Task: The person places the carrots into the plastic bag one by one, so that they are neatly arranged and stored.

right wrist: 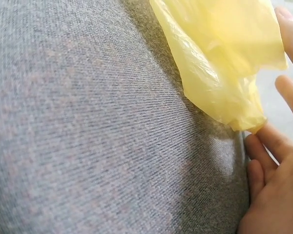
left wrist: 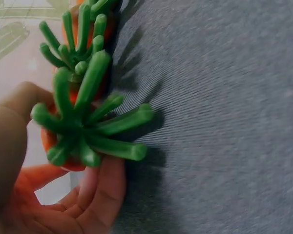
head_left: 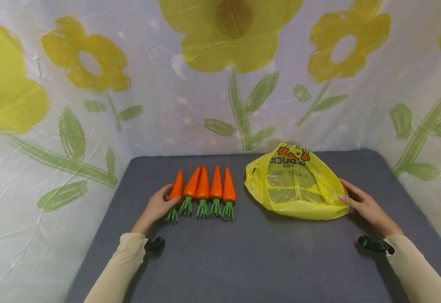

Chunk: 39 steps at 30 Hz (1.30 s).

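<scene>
On the left of the table, my left hand (head_left: 160,206) grips the leftmost orange carrot (head_left: 176,185), thumb on one side and fingers round the other. Its green stalks (left wrist: 83,126) point at the camera in the left wrist view. Several more carrots (head_left: 216,185) lie in a row to its right, tips away from me and stalks nearer. A yellow plastic bag (head_left: 334,202) with a duck print lies with its wide mouth facing me. Spread and relaxed, the fingers of my right hand (head_left: 366,207) touch the bag's right side; the thumb rests near its edge.
The table (head_left: 243,261) has a dark grey cloth cover. Behind it hangs a pale curtain (head_left: 167,105) printed with yellow flowers, which also runs along both sides. Each wrist wears a black band with a camera.
</scene>
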Motion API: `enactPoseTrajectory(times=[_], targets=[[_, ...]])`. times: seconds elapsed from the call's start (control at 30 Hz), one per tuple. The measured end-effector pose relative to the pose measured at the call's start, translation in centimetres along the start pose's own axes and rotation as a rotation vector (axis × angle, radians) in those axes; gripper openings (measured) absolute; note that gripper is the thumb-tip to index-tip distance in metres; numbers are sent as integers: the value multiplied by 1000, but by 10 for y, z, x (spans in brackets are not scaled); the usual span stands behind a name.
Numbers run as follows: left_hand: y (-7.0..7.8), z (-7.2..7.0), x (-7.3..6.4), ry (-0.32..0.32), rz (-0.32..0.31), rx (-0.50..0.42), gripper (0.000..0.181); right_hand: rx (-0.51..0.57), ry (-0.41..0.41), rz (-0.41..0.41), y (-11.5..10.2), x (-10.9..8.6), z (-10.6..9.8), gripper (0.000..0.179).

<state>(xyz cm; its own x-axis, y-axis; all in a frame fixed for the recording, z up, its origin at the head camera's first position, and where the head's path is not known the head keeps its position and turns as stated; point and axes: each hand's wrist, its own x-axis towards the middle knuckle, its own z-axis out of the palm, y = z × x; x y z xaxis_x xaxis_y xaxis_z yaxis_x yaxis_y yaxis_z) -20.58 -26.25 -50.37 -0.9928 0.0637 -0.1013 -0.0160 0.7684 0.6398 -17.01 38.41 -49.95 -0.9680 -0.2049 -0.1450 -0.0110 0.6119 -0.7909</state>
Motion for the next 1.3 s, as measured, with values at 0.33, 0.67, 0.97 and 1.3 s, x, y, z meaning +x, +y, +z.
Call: enactPoseTrajectory(times=[0.33,0.67,0.97,1.3], targets=[[-1,-2,7,-91,-5,60,76,-7,2,5,1,0,0,68],[2,-3,5,-64,-29,21,77,12,-11,37,2,4,-1,71],[7,-6,1,-57,-41,-43,81,14,-14,34,1,4,-2,71],[27,-17,6,-57,-34,-80,82,7,-14,38,1,1,-2,70]])
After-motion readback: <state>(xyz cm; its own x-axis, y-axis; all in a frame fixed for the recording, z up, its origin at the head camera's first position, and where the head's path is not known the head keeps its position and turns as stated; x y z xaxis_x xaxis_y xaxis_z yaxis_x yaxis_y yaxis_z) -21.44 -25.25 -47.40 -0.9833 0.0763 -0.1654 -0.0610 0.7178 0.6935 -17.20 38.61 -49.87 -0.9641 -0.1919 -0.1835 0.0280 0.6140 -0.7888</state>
